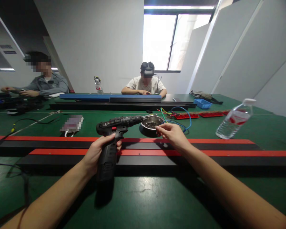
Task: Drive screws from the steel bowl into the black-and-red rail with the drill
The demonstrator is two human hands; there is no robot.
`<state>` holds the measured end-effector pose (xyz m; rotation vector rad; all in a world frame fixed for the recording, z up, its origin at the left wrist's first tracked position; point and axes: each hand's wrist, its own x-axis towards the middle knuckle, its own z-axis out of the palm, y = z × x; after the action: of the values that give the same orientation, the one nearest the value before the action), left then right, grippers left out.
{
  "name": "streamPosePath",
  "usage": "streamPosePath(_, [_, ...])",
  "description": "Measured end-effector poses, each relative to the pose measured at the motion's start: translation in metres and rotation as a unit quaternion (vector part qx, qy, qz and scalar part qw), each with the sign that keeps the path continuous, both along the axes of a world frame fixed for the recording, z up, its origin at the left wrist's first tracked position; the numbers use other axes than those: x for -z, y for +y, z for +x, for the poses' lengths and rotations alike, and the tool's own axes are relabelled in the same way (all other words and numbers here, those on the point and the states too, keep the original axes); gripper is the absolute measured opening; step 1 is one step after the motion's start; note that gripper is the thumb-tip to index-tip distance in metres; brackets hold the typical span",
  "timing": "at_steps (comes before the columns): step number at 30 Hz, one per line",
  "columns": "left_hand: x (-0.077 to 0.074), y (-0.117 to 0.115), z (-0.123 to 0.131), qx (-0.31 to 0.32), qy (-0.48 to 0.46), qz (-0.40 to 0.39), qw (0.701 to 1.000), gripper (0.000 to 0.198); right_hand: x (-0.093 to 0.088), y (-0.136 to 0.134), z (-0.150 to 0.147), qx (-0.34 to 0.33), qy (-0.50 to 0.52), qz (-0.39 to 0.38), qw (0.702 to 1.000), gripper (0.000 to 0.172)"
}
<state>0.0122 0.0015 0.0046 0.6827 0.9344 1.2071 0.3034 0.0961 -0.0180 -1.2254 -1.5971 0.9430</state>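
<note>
Head view: my left hand [97,150] grips a drill [109,156]; my right hand [173,133] is narrowed, contents unclear. If its bit [150,116] dips, the bowl [147,131] could tip.

The drill [108,156] looks matt plastic, the bowl [146,130] glossy metal.

The drill [109,122] is black with a red switch [114,128]. The bars [69,160] are black with red tops [66,152], the surface [143,198] green. Wires [191,119] are blue, green and yellow; the basket [203,103] is blue, the label [238,118] red and white.
</note>
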Motion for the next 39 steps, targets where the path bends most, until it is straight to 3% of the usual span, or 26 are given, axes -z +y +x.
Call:
streamPosePath(9, [0.0,-0.011,-0.001,0.007,0.083,0.03,0.996,0.01,0.015,-0.021,0.012,0.003,0.168,-0.062,0.984,0.039])
streamPosePath(17, [0.001,-0.012,-0.003,-0.018,0.04,0.031,0.999,0.012,0.014,-0.021,0.014,-0.015,0.241,-0.128,0.962,0.036])
streamPosePath(23, [-0.002,-0.012,-0.002,-0.013,0.033,0.018,0.999,0.016,0.014,-0.026,0.016,-0.01,0.251,-0.104,0.962,0.038])
streamPosePath(32, [0.0,-0.014,-0.002,-0.009,0.083,0.025,0.996,0.009,0.022,-0.022,0.018,0.069,0.264,-0.05,0.961,0.046])
streamPosePath(39, [-0.003,-0.018,0.001,0.018,0.108,0.031,0.993,0.012,0.02,-0.019,0.018,0.061,0.318,-0.074,0.943,0.044])
